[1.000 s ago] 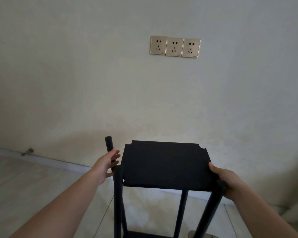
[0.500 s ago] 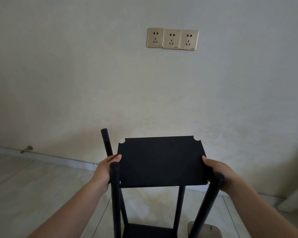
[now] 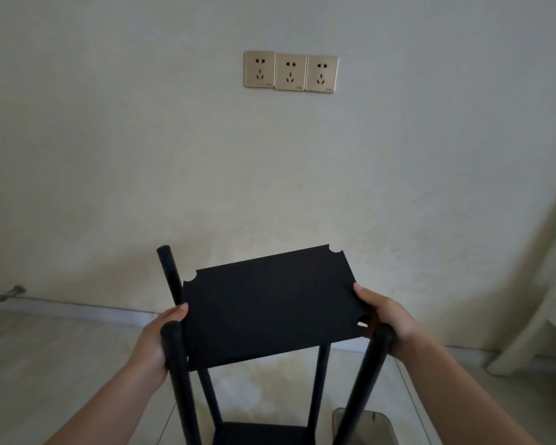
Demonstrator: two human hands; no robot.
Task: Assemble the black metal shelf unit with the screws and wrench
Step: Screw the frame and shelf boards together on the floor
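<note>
I'm holding the shelf panel (image 3: 270,306) by its short ends, left hand (image 3: 156,345) and right hand (image 3: 387,317) gripping it, long axis left-right, tilting right-far corner up, hovering between the four posts (image 3: 175,364), notches not yet seated.
</note>
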